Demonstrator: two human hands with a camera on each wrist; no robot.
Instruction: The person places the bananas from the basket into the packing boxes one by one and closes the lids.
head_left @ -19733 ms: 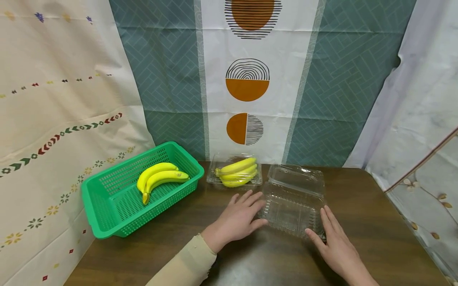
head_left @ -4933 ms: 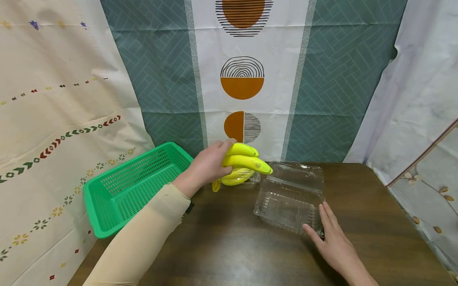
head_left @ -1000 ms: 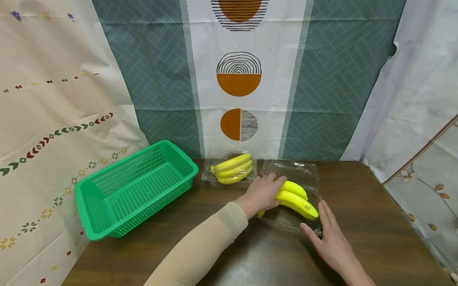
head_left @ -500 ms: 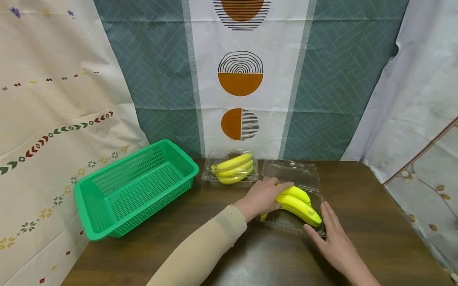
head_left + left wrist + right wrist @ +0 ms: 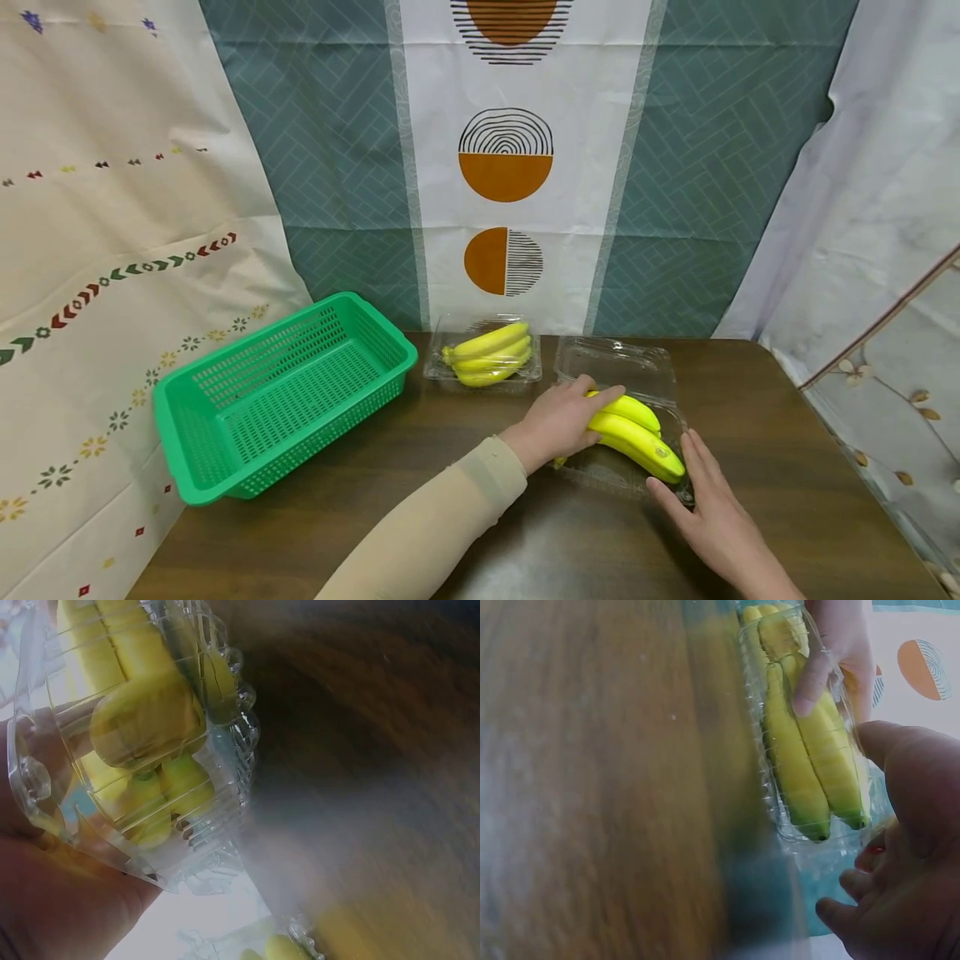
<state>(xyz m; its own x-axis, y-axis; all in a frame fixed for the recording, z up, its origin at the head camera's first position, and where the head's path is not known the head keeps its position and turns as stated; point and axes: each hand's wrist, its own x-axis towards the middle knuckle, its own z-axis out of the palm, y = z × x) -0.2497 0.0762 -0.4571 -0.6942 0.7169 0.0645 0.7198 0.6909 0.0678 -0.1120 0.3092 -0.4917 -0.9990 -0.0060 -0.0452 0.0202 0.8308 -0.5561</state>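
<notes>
My left hand grips a bunch of yellow bananas near its stem end, thumb and fingers around it. The bunch lies inside the base of a clear plastic clamshell container, whose lid is folded back behind it. Resting against the container's right side is my right hand, fingers extended. Through the clear wall in the left wrist view, the banana stems show close up. The right wrist view shows the banana tips pointing toward the right hand.
A second clear container, lid down, stands behind my left hand with bananas inside. On the left is a green perforated basket with nothing in it. Patterned cloths hang behind the brown table.
Earlier the bunch lay in the green basket; my left hand has carried it rightward into the container. Over the last second, bunch, container and both hands have shifted slightly right.
</notes>
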